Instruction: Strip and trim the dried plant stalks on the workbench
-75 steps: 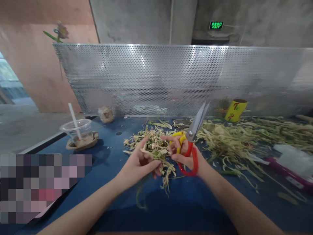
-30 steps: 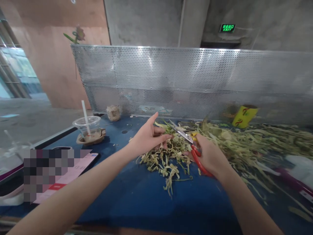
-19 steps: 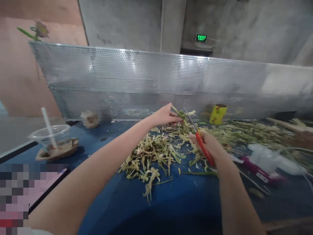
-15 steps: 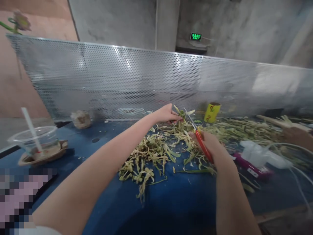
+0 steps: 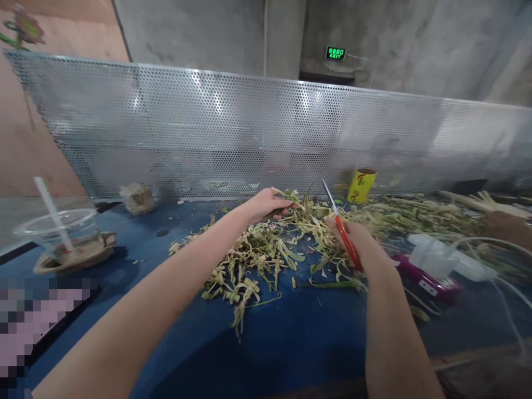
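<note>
My left hand [image 5: 268,204] is closed on a green plant stem [image 5: 290,194], its fingers low over the far side of a pile of trimmed leaves and stems [image 5: 260,260]. To its right, my right hand [image 5: 351,233] grips a pair of scissors [image 5: 347,238] with red handles. The metal blades point up and away, apart from the stem, and look closed together. Part of the handles is hidden by my fingers. Loose dry stalks lie between and under both hands on the blue table [image 5: 216,354].
A clear plastic cup [image 5: 58,230] with a straw stands in a cardboard holder at left. A yellow roll [image 5: 361,187] stands near the perforated metal screen [image 5: 233,127]. At right lie a purple power strip [image 5: 430,282] with white plugs, more stalks [image 5: 419,216] and another person's hand [image 5: 505,230].
My left hand has drawn back left and down with the stem, away from the scissors. The scissors stay in my right hand, blades now more upright and clear of the stem.
</note>
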Demonstrator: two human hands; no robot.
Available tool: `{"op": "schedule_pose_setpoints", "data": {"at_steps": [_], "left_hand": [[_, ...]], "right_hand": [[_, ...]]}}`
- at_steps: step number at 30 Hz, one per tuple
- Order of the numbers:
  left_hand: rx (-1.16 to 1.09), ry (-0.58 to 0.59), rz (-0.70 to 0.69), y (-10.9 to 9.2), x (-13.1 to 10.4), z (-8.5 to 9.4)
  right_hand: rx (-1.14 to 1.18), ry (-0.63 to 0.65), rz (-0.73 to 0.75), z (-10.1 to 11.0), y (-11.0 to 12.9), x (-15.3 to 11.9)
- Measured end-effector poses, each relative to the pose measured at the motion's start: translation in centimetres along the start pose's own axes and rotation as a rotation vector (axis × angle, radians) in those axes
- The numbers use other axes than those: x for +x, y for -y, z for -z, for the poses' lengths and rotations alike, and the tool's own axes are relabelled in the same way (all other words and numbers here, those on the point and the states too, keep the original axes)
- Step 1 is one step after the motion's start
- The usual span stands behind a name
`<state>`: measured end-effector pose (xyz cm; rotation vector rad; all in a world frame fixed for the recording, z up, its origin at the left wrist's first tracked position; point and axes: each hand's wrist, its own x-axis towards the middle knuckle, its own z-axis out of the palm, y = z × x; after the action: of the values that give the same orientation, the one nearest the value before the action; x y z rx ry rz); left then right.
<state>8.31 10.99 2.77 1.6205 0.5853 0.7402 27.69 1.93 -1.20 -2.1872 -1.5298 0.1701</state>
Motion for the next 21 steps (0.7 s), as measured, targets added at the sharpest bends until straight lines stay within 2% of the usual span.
{"op": "schedule_pose_setpoints", "data": {"at_steps": [2,4,6,8,10,13,15,18,21], "left_hand": [[-0.014,-0.061,-0.022,0.5,-2.3,0.6],[-0.008,-0.142,-0.051,1.1,-5.0,1.1],[0.034,-0.207,-0.039,1.6,-7.6,1.6],[0.127,-0.330,-0.038,2.1,-9.9,1.9],[0.151,-0.461,-0.036,2.6,-11.8,2.2],[-0.018,-0.558,-0.001,3.2,-13.5,2.3],[-0.153,-0.569,-0.019,3.5,-14.1,2.5],[-0.156,-0.549,-0.104,3.6,-14.7,2.9],[0.098,-0.619,-0.193,3.2,-15.6,3.4]], "right_hand": [[0.191,0.007,0.119,-0.7,0.4,-0.7],[0.356,0.081,0.219,-1.4,1.1,-1.4],[0.423,0.162,0.326,-1.8,2.1,-2.1],[0.425,0.234,0.435,-2.0,3.4,-2.9],[0.465,0.375,0.511,-2.2,4.6,-4.1],[0.679,0.775,0.498,-2.6,6.0,-6.2],[0.812,0.951,0.466,-3.1,6.5,-7.2],[0.929,1.039,0.413,-3.8,6.5,-7.6],[0.967,1.021,0.356,-4.0,6.2,-7.1]]}}
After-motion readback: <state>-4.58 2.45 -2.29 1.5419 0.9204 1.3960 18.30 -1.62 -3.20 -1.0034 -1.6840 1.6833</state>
